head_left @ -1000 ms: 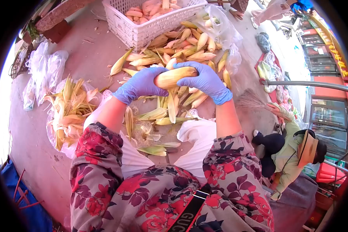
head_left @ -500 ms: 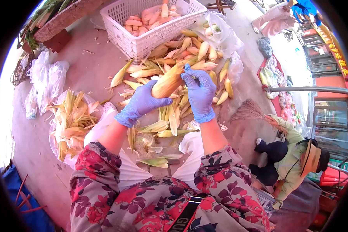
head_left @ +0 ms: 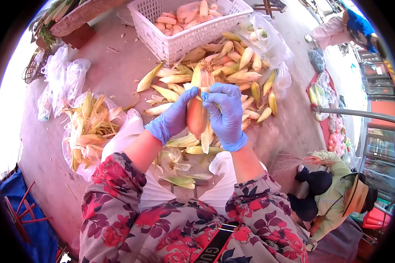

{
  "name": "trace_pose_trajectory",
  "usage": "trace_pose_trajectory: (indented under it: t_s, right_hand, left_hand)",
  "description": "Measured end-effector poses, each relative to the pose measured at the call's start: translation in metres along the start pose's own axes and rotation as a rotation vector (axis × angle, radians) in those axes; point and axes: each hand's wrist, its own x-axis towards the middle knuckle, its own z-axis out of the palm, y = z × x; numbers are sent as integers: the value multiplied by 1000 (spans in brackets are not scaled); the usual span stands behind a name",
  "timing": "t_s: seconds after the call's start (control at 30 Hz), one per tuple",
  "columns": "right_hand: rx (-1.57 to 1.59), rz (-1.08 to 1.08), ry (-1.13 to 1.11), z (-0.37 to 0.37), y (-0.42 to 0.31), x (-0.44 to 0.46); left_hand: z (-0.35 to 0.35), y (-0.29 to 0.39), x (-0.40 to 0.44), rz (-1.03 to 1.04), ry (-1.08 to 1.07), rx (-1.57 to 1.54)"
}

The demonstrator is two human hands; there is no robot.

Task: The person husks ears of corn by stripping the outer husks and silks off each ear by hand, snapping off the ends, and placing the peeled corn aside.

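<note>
An ear of corn (head_left: 197, 116), partly in its husk, stands tilted between my two hands. Blue gloves cover both. My left hand (head_left: 173, 116) is wrapped round the ear from the left side. My right hand (head_left: 226, 114) has its fingers curled and pinched at the husk, against the ear's right side. Beyond the hands lies a heap of unhusked corn ears (head_left: 237, 59) on the ground. Loose husks (head_left: 186, 141) and pale corn silk (head_left: 171, 160) lie between my legs, below the held ear.
A white plastic crate (head_left: 180, 46) with husked ears stands behind the heap. A bag of stripped husks (head_left: 90, 131) sits at my left, with crumpled plastic bags (head_left: 63, 83) behind. At right, a person in a hat (head_left: 338, 197) crouches with a broom (head_left: 289, 162).
The ear has swung from slanting right to nearly upright, its lower end now towards me. Its husk is partly pulled away. My right hand has come lower and closer to my left.
</note>
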Motion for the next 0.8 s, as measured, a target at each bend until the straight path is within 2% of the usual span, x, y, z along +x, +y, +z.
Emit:
trace_pose_trajectory:
  t_s: [0.1, 0.13, 0.23, 0.27, 0.37, 0.43, 0.67, 0.77, 0.8]
  right_hand:
    - [181, 93, 81, 5, -2, -3]
    - [220, 232, 72, 7, 0, -11]
    - [130, 172, -7, 20, -4, -17]
    - [141, 125, -9, 26, -5, -18]
    - [269, 233, -123, 27, -25, -15]
    - [276, 139, -238, 24, -38, -14]
    - [389, 94, -406, -3, -75, -20]
    - [699, 511, -260, -5, -73, -37]
    - [610, 686, -197, -2, -62, -43]
  left_hand:
    - [-5, 4, 2, 34, -51, 206]
    - [-4, 4, 6, 82, -51, 234]
    - [0, 5, 9, 236, -38, 317]
    - [4, 3, 9, 274, 9, 258]
    - [-18, 21, 19, 146, -65, -58]
    - [0, 40, 10, 262, 330, 31]
    - [-40, 86, 2, 265, 253, -117]
    - [-37, 84, 2, 268, 64, -71]
    - [-29, 85, -2, 267, -10, -55]
